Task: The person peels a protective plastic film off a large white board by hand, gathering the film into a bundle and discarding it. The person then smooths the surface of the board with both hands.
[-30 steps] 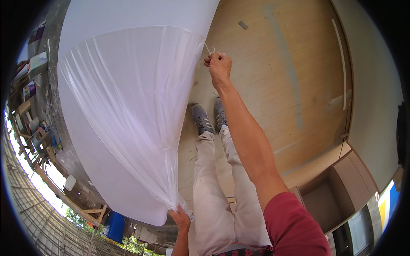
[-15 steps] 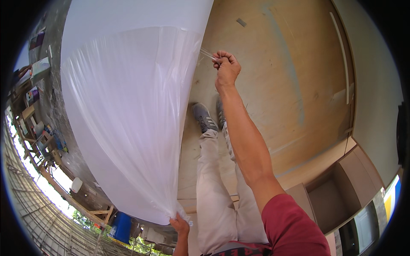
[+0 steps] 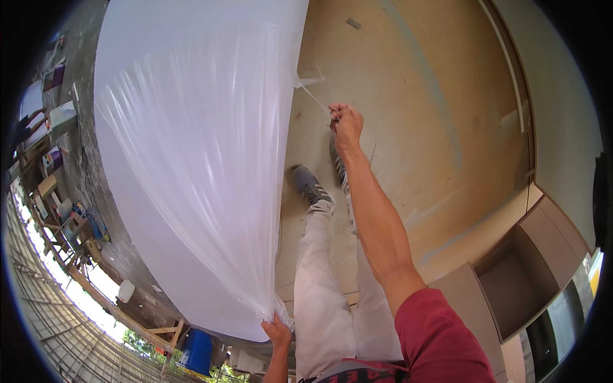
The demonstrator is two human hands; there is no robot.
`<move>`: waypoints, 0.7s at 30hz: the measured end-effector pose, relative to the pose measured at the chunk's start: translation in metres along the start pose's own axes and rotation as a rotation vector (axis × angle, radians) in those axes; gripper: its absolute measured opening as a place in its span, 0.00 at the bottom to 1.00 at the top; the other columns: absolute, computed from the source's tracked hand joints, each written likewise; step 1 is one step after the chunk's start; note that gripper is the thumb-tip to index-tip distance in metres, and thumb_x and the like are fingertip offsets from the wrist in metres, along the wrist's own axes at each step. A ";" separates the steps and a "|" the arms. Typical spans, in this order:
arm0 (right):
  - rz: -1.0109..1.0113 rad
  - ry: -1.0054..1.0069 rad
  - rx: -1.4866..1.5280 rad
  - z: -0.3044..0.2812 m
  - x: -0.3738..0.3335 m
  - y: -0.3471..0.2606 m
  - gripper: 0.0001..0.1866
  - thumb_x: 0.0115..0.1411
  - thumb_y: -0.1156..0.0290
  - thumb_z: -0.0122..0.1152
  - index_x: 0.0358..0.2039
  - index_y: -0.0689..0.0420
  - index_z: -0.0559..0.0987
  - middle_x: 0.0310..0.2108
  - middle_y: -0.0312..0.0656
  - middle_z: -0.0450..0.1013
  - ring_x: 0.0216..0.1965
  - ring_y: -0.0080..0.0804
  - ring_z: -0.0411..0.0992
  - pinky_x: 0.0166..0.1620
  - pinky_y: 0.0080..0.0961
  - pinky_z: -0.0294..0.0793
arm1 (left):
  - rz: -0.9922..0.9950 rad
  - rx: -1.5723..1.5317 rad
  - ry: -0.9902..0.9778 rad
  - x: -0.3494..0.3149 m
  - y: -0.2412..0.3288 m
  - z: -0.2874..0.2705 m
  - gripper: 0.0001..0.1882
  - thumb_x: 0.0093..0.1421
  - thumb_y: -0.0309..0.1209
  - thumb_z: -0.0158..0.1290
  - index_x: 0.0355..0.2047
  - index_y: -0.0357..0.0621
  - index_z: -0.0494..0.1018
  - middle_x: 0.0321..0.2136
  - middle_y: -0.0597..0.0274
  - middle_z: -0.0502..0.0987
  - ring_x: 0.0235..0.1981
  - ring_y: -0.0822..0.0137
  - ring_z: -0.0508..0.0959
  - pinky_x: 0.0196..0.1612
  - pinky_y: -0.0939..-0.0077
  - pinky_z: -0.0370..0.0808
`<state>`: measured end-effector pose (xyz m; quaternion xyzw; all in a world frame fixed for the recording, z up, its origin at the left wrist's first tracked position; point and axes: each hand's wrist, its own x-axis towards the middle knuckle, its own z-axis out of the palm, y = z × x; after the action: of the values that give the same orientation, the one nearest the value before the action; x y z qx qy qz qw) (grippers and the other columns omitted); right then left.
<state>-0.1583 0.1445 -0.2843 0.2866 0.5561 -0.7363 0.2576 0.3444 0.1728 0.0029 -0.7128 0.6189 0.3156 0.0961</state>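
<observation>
A large white panel (image 3: 147, 29) stretches along my left side, with thin clear plastic film (image 3: 191, 147) over much of its face. The film lies in long folds that fan out from my left hand (image 3: 276, 330). That hand is closed on a gathered bunch of film at the panel's near corner. Beyond the panel's right edge, my right hand (image 3: 347, 127) pinches a narrow, stretched strand of the film. The strand runs taut from the edge to my fingers, and a loose wisp of film sticks out beside it.
Under my shoes (image 3: 310, 185) is a stained brown board surface (image 3: 396, 76) with a small grey scrap (image 3: 353, 23). An open box-like cabinet (image 3: 517, 281) stands at right. At left are a blue barrel (image 3: 199, 352) and another person's arm (image 3: 33, 121) near cluttered benches.
My right hand has come nearer to me and slightly right, drawing the film strand longer from the panel's edge. My left hand keeps its hold on the bunched film.
</observation>
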 end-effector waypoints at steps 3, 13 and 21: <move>0.107 -0.035 0.013 -0.032 -0.041 0.023 0.11 0.59 0.79 0.46 0.36 0.64 0.78 0.23 0.34 0.70 0.18 0.17 0.61 0.21 0.16 0.59 | 0.051 0.015 -0.028 0.010 -0.006 -0.004 0.17 0.69 0.32 0.50 0.42 0.22 0.72 0.39 0.35 0.75 0.43 0.45 0.76 0.48 0.55 0.71; 0.220 0.038 0.095 -0.100 -0.166 0.069 0.10 0.58 0.79 0.48 0.37 0.65 0.77 0.23 0.34 0.68 0.19 0.19 0.60 0.24 0.18 0.60 | 0.095 -0.101 -0.169 0.035 0.026 -0.008 0.19 0.71 0.35 0.50 0.39 0.25 0.76 0.33 0.44 0.81 0.36 0.56 0.80 0.42 0.62 0.73; 0.237 0.265 -0.150 -0.248 -0.208 0.067 0.09 0.57 0.79 0.55 0.37 0.62 0.80 0.25 0.33 0.73 0.21 0.19 0.67 0.27 0.16 0.67 | 0.094 -0.080 -0.281 0.041 0.042 -0.018 0.19 0.72 0.37 0.49 0.40 0.27 0.76 0.31 0.55 0.80 0.33 0.68 0.74 0.39 0.68 0.72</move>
<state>0.0685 0.3798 -0.2359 0.4243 0.6010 -0.6132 0.2877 0.3120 0.1201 0.0041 -0.6349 0.6191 0.4409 0.1386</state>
